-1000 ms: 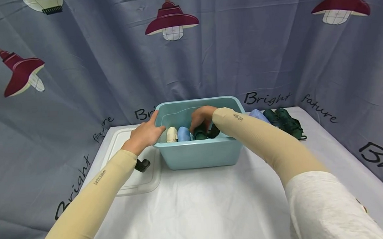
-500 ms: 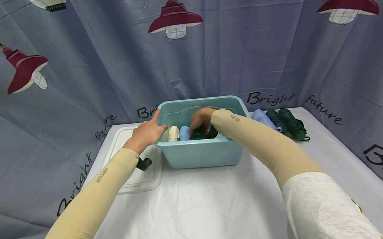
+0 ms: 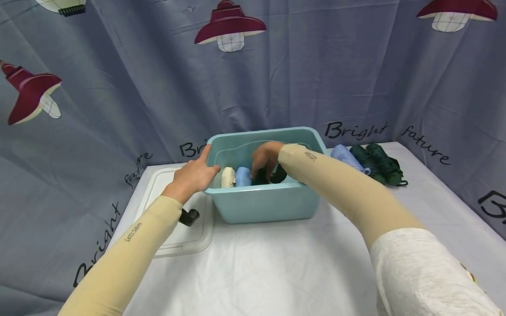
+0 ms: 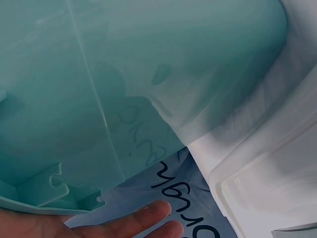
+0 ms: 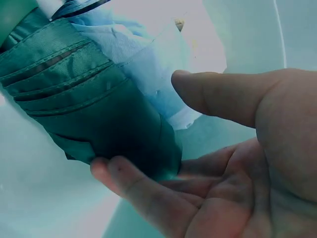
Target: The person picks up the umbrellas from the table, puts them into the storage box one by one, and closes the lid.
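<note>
A light teal bin (image 3: 263,204) stands on the table. My left hand (image 3: 192,177) rests on its left rim, thumb over the inside and the other fingers straight along the outside. My right hand (image 3: 267,157) reaches down into the bin. In the right wrist view its fingertips (image 5: 119,171) touch the underside of a dark green folded umbrella (image 5: 114,109), while the thumb stands apart from it. Beside that one lies a light blue folded umbrella (image 3: 243,176), and left of it a cream roll (image 3: 227,177).
A whitish lid (image 3: 184,241) lies flat at the left, partly under my left forearm. On the right side of the table lie a light blue folded umbrella (image 3: 347,157) and two dark green ones (image 3: 382,164). A grey printed curtain (image 3: 338,79) hangs behind.
The right hand stays inside the bin, its fingers now covering more of the dark green umbrella. The left hand keeps its place on the rim. The head view shifts slightly.
</note>
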The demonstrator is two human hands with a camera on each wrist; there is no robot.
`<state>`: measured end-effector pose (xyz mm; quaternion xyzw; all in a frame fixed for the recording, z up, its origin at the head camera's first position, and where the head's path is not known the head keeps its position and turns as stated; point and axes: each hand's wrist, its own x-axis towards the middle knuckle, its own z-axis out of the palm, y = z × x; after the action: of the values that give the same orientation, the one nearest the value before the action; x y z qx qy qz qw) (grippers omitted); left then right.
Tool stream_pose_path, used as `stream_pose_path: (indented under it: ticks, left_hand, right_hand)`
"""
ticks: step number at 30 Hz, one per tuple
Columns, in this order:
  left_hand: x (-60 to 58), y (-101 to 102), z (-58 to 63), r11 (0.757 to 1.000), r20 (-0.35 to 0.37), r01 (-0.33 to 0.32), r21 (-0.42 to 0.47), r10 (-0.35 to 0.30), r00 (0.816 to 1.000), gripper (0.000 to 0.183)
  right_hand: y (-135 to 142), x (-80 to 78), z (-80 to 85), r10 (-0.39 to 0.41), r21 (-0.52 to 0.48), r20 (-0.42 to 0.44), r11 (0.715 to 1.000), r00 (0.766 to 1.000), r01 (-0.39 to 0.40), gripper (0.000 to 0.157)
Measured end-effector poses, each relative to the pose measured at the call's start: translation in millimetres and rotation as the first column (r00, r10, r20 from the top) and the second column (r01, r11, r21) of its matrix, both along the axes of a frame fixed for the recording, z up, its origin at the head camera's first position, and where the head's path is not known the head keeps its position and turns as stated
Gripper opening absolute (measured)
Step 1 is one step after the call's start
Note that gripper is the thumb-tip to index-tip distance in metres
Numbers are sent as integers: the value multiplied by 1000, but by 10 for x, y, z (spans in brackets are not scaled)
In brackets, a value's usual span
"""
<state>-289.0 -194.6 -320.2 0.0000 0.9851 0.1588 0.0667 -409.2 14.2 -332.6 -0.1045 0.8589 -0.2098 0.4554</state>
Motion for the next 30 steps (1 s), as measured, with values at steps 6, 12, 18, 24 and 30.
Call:
stream_pose_path:
  ticks: [6, 12, 18, 24, 30]
  left_hand:
    - [7, -4, 4, 1000, -3, -3, 2, 3, 1000, 78]
    - [10, -9, -1, 1000, 0, -3, -7, 3, 1000, 78]
    - [10, -4, 1, 1000, 1, -5, -6, 5, 1000, 78]
    - [22, 4, 19, 1000, -3, -14, -11, 14, 1000, 78]
    - [30, 20, 18, 1000, -5, -10, -6, 10, 1000, 77]
  right_hand:
    - [32, 54, 95, 97, 56, -45, 994, 994, -95, 69]
    - [30, 175, 250, 255, 125, -118, 963, 960, -240, 62]
    - [65, 275, 472, 320, 106, -184, 946, 929, -305, 69]
    - [190, 408, 657, 337, 66, -267, 941, 903, -331, 65]
    - [426, 550, 770, 337, 40, -342, 938, 877, -344, 60]
